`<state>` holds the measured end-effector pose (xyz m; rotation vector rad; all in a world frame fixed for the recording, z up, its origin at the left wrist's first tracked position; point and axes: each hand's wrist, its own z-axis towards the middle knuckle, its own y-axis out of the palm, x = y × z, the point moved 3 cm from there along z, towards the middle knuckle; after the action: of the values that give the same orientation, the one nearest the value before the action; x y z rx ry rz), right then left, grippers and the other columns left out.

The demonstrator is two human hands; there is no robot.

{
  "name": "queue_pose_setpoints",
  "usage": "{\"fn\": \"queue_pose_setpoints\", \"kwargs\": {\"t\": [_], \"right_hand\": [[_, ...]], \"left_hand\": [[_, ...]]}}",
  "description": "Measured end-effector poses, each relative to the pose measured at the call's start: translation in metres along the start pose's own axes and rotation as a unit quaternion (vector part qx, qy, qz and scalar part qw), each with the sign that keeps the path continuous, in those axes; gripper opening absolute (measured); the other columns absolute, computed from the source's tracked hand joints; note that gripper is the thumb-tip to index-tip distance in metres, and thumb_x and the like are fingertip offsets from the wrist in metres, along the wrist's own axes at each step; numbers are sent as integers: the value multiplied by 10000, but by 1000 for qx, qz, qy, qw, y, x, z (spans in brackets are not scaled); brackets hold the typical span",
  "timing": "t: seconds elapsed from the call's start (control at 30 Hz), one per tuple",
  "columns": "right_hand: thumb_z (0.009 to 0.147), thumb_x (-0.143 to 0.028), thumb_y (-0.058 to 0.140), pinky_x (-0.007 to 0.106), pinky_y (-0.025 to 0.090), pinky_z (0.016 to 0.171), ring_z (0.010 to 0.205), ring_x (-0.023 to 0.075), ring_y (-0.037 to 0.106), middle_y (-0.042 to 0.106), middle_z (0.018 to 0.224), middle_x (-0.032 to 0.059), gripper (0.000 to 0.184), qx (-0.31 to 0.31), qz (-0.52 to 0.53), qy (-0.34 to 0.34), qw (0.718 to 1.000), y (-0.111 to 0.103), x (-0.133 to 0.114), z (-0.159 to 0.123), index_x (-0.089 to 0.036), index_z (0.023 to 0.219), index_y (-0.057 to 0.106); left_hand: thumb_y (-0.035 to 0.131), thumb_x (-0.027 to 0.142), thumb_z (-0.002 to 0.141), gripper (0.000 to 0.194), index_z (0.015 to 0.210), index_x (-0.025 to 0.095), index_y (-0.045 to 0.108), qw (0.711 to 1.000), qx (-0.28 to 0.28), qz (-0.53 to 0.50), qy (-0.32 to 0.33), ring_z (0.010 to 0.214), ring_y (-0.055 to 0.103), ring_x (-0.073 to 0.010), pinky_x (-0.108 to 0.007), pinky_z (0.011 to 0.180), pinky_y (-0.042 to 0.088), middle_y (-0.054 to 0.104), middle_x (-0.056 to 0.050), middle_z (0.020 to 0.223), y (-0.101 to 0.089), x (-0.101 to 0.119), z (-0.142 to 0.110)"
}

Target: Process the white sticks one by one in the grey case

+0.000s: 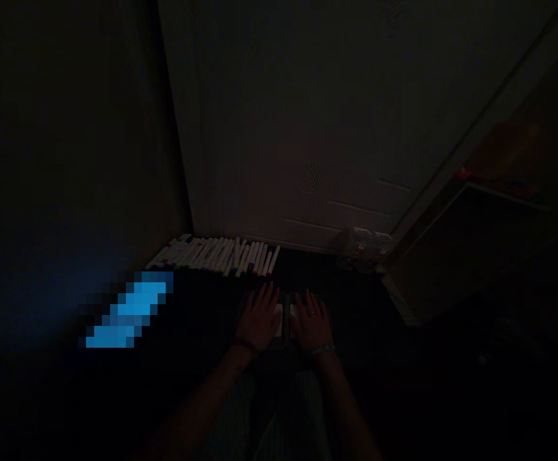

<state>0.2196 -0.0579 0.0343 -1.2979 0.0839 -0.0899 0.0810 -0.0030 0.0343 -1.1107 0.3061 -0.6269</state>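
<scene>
In dim light, my left hand (261,314) lies flat with fingers stretched out over the left half of a dark, two-part case or tray (285,320). My right hand (311,318) rests the same way over the right half, a ring on one finger. Beneath my left thumb shows a white piece (278,321), and another white piece (293,312) shows beside my right thumb. Both hands cover most of the case, so its contents are hidden.
Several white pens or markers (216,254) with coloured ends lie in a row at the table's back left. Clear plastic packaging (365,248) stands at the back right against a wall panel (260,141). A blurred-out bright blue screen (137,307) glows at the left.
</scene>
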Motion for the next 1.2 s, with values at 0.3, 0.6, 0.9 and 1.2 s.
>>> {"fn": "queue_pose_setpoints", "kwargs": {"t": [0.3, 0.6, 0.9, 1.2], "right_hand": [[875, -500, 254, 430, 127, 1032, 1305, 211, 151, 148, 1430, 50, 540, 0, 1, -2, 1000, -1, 0, 0, -258, 1357, 225], [878, -499, 251, 434, 102, 1034, 1306, 215, 141, 142, 1431, 52, 542, -8, -5, 2, 1000, -2, -1, 0, -254, 1361, 210], [880, -502, 227, 427, 102, 1035, 1308, 207, 136, 126, 1435, 39, 534, -12, -4, 8, 1000, -2, -2, 0, -269, 1359, 210], [877, -509, 236, 429, 109, 1031, 1304, 211, 155, 135, 1433, 42, 531, -6, -2, 7, 1000, -2, 0, 0, -276, 1354, 223]], "left_hand": [[289, 446, 844, 532, 1322, 213, 312, 1000, 5, -3, -6, 1315, 145, -241, -468, 1047, 145, 235, -61, 1419, 1, 0, 1], [305, 456, 836, 542, 1318, 208, 321, 1000, -2, -4, -5, 1317, 135, -244, -466, 1049, 145, 218, -59, 1424, -1, 0, 1], [313, 446, 835, 534, 1317, 215, 324, 1000, -1, -7, -6, 1314, 148, -244, -469, 1045, 142, 247, -61, 1415, -2, 0, 0], [290, 456, 848, 535, 1317, 202, 317, 999, -8, -38, 13, 1310, 166, -236, -465, 1041, 159, 250, -89, 1412, 5, -6, 2]]}}
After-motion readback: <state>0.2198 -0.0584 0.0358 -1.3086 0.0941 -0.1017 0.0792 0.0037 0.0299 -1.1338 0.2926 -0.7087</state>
